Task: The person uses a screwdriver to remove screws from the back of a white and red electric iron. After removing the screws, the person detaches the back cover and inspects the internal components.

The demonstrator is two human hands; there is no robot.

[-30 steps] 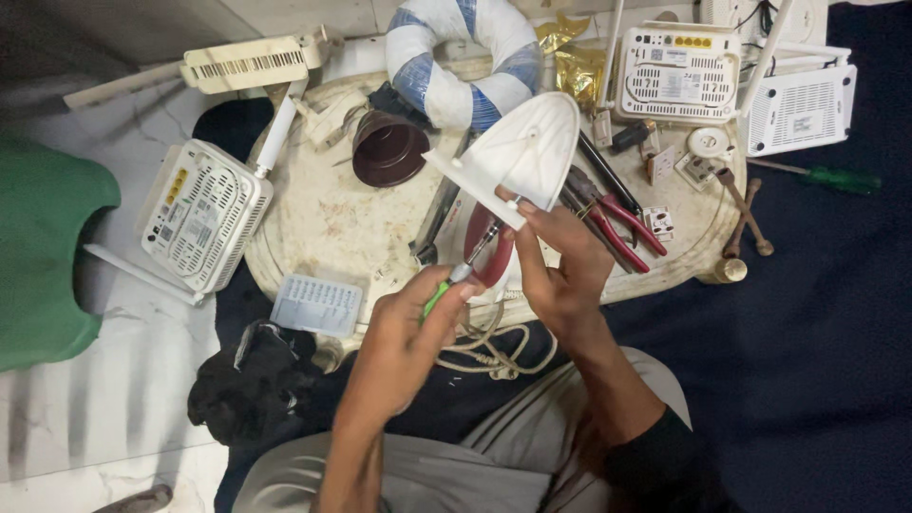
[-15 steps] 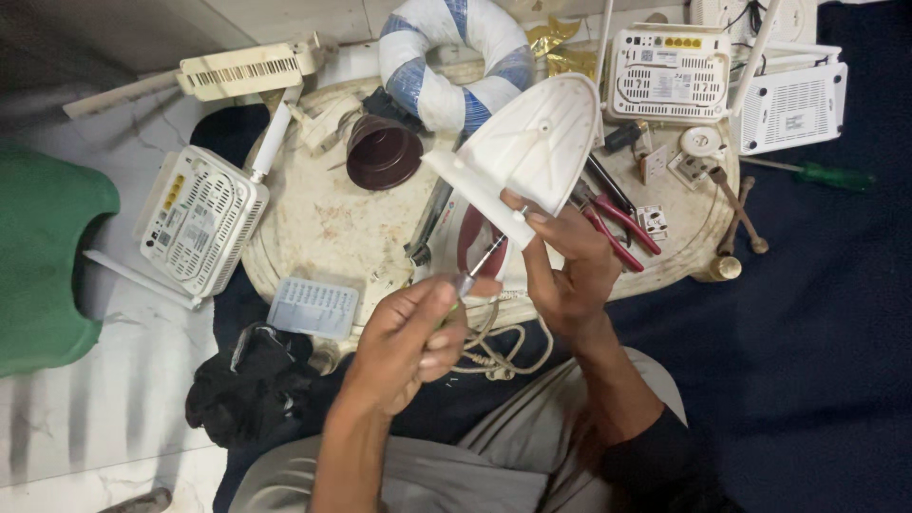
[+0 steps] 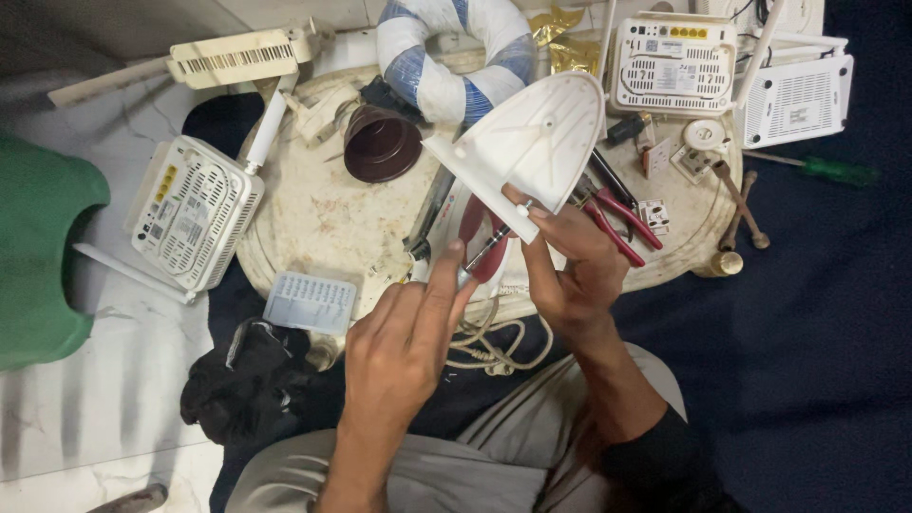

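Observation:
My right hand (image 3: pixel 570 261) grips a white pointed plastic shell, shaped like an iron's body (image 3: pixel 532 147), and holds it tilted above the round tray. My left hand (image 3: pixel 408 332) holds a thin screwdriver (image 3: pixel 480 255) whose metal shaft points up at the shell's lower edge, close to my right thumb. The screwdriver's handle is mostly hidden inside my fist.
A round cream tray (image 3: pixel 313 228) carries red-handled pliers (image 3: pixel 617 214), a dark brown cup (image 3: pixel 380 142), a blue-and-white ring (image 3: pixel 446 57) and small parts. White routers (image 3: pixel 195 209) (image 3: pixel 674 66) (image 3: pixel 793 100) lie around it. A green-handled screwdriver (image 3: pixel 826 171), a coiled cord (image 3: pixel 494 337) and a black cloth (image 3: pixel 242 375) lie nearby.
The view has drawn closer. My left hand has turned and brought the screwdriver's tip up to the shell's lower edge; its green handle no longer shows. My right hand keeps hold of the shell.

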